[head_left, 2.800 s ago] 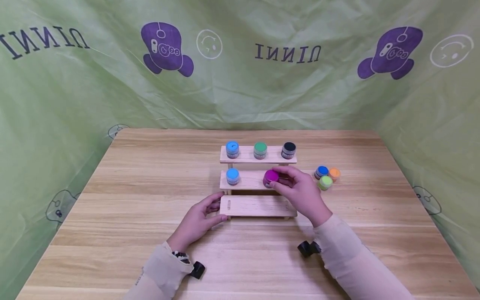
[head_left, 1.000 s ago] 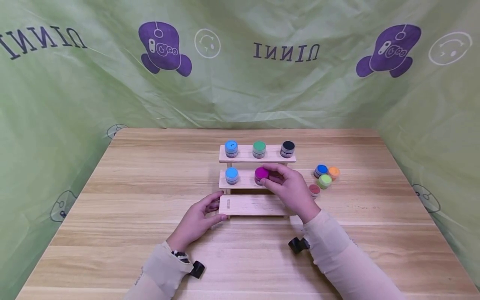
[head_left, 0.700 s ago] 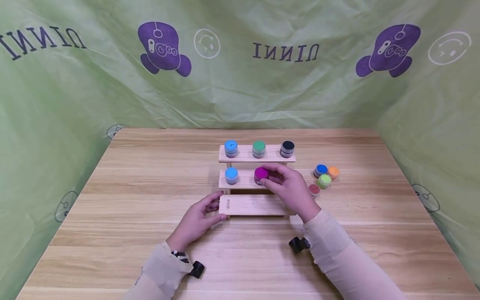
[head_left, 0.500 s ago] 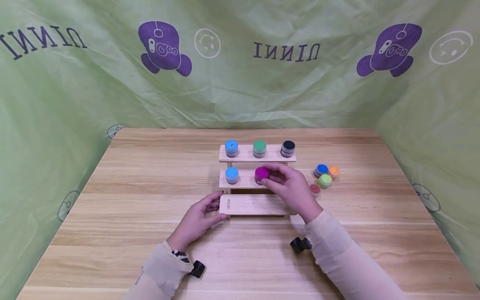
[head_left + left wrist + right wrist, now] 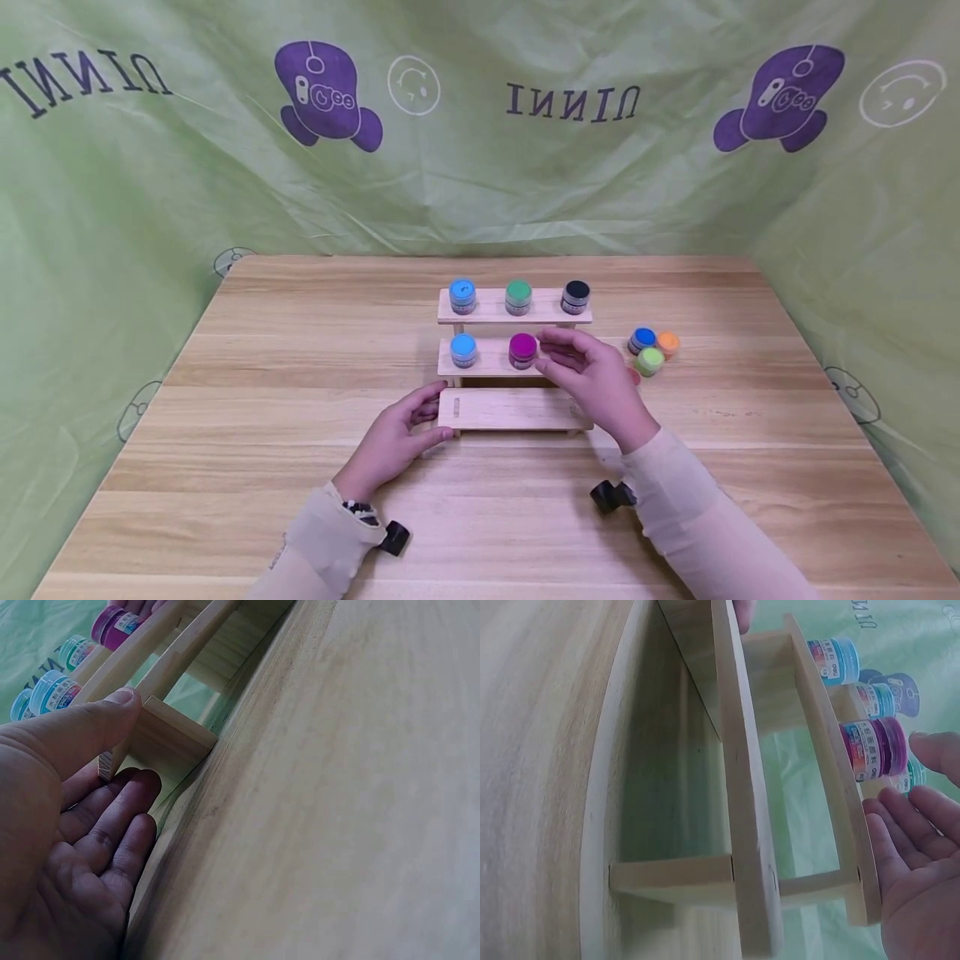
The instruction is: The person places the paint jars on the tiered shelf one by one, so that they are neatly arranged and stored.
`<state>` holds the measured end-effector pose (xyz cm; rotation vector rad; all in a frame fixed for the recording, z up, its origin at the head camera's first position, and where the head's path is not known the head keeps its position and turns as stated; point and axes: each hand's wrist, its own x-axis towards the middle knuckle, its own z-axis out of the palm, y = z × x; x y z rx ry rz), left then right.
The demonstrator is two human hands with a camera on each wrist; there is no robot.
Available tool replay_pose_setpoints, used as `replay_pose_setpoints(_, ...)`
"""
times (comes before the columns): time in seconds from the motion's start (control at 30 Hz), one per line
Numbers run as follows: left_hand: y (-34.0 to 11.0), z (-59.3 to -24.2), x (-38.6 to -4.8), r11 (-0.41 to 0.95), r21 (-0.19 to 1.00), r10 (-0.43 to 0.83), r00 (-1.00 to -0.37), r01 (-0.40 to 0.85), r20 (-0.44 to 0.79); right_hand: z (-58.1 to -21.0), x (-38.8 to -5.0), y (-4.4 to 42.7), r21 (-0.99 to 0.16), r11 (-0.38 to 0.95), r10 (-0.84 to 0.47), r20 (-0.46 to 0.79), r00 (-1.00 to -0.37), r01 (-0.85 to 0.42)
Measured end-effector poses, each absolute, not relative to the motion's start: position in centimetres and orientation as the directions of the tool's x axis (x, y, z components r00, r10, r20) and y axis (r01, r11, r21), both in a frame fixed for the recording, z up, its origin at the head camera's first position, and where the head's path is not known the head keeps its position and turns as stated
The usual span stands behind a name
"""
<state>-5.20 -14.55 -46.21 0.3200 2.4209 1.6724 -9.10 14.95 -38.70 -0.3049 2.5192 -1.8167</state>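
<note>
Pale tabletop (image 5: 510, 533) spreads below. Head view: my right hand (image 5: 596, 382) has just released the purple jar (image 5: 522, 351), which stands unheld on the middle shelf (image 5: 492, 359), left of my loosened fingertips. Left wrist view: my left hand (image 5: 79, 814) grips the wooden stand (image 5: 174, 739) at one end. Right wrist view: thumb and fingers lie slack beside the jar; its placing looks finished.

In the head view, a green cloth (image 5: 480, 192) with creases hangs as a wall from 9 o'clock, over 12, to 3 o'clock. It carries dark lettering (image 5: 572, 102) at 1 o'clock, and purple printed figures (image 5: 322, 92) at 11 and 2 o'clock. A white outlined smiling face (image 5: 903, 94) is also at 2 o'clock. Below, a table (image 5: 300, 350) with pale wood grain spreads towards 6 o'clock. The light looks soft and even.
</note>
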Motion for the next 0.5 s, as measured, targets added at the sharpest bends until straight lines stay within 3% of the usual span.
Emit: replay_pose_setpoints(0.5, -14.5, -46.1, -5.2, 0.359, 0.929, 0.269, -0.963, 0.084, -0.017, -38.8, -8.5, 16.9, -0.927, 0.332, -0.133, 0.134, -0.982, -0.172)
